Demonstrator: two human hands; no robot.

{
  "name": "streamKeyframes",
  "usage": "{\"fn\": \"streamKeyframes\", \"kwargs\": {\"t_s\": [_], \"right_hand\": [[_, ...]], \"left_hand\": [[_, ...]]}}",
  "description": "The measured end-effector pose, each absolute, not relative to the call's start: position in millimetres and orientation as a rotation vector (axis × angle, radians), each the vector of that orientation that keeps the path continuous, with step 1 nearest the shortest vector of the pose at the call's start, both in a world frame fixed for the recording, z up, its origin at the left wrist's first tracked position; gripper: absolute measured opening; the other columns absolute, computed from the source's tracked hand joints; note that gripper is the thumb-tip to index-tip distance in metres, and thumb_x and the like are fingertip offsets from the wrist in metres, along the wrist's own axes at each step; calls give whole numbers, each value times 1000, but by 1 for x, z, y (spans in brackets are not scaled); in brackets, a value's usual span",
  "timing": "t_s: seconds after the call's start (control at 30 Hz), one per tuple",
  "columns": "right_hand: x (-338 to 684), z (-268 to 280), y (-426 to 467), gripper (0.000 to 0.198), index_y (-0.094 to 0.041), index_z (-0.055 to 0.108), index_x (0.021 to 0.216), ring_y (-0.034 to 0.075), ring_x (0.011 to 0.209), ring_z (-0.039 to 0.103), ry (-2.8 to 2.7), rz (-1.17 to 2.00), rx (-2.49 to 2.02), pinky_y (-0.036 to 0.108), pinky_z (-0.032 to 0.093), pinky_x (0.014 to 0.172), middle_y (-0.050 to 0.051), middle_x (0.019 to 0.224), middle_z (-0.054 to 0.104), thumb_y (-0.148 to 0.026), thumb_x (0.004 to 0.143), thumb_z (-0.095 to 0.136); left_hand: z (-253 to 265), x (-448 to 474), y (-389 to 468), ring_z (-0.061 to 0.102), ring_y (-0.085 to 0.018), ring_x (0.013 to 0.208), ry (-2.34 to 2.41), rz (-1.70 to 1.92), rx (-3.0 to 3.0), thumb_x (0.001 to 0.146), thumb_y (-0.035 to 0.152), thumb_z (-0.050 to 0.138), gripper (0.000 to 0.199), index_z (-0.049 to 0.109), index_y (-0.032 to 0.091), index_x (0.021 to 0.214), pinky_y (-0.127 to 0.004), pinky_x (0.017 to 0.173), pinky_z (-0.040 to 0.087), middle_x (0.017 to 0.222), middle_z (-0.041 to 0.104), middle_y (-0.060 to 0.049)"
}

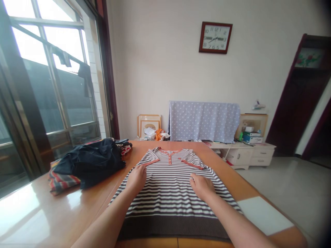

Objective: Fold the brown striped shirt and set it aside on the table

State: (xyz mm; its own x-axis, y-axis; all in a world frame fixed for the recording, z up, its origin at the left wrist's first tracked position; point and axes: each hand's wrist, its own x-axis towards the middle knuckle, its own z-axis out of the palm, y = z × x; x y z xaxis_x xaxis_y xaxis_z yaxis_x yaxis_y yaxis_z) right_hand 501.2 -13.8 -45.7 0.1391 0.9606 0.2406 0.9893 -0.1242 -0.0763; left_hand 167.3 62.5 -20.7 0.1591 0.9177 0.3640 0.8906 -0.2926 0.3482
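Observation:
A brown-and-white striped short-sleeved shirt (168, 193) lies spread front up on the table, its collar at the far end. Orange trim edges its neck and sleeves, a short button placket runs down from the collar, and a wide dark ribbed hem faces me. My left hand (137, 177) is closed on the shirt's left side, just below the left sleeve. On the right side of the chest, my right hand (202, 186) is also closed, thumb and fingers together at the cloth. Both hands' fingertips are partly hidden.
The wooden table (95, 206) carries a heap of dark and striped clothes (90, 163) on the left and a pale sheet (266, 213) at the right edge. Beyond stand a white cabinet (254, 153) and something under a dotted cloth (204, 120). A window (59, 79) is at left.

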Motion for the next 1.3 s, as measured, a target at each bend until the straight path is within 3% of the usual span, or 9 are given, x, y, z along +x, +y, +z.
{"fn": "streamKeyframes", "kwargs": {"t_s": [0.17,0.4,0.57,0.73,0.97,1.3], "right_hand": [[500,-43,-16,38,-30,65,120,24,93,70,-1911,-163,-2198,31,40,75,6,100,76,-40,103,33],[500,-44,-12,35,-29,64,122,23,94,69,-1914,-110,-2202,31,39,76,6,103,76,-39,102,36],[501,-46,-10,35,-30,63,123,23,92,69,-1909,-116,-2198,30,38,74,6,101,76,-39,102,36],[499,-44,-9,32,-30,64,119,24,91,69,-1905,-114,-2236,30,37,72,5,98,76,-38,102,38],[503,-50,-6,34,-33,63,121,24,90,69,-1903,-154,-2191,30,36,69,4,97,76,-40,101,36],[505,-51,-6,33,-31,63,120,23,89,69,-1903,-147,-2180,30,34,69,4,97,76,-41,102,36]], "left_hand": [[-16,113,91,64,-25,106,2126,784,2094,98,33,37,34,69,22,106,-32,87,46,115,69,-13],[-16,87,131,69,-26,94,2214,638,1914,91,37,46,29,72,24,92,-31,73,48,103,75,-10],[-20,97,157,70,-27,97,2213,542,1868,91,55,42,45,73,22,96,-31,73,49,106,75,-12],[-27,111,170,64,-39,109,2281,456,1839,76,75,51,60,75,24,97,-43,79,51,122,69,-18],[-34,123,178,57,-37,116,2300,461,1978,82,51,53,37,72,28,102,-50,91,45,124,65,-15],[-39,114,175,50,-38,123,2302,548,2124,91,49,42,40,66,24,111,-53,98,39,129,60,-15]]}}
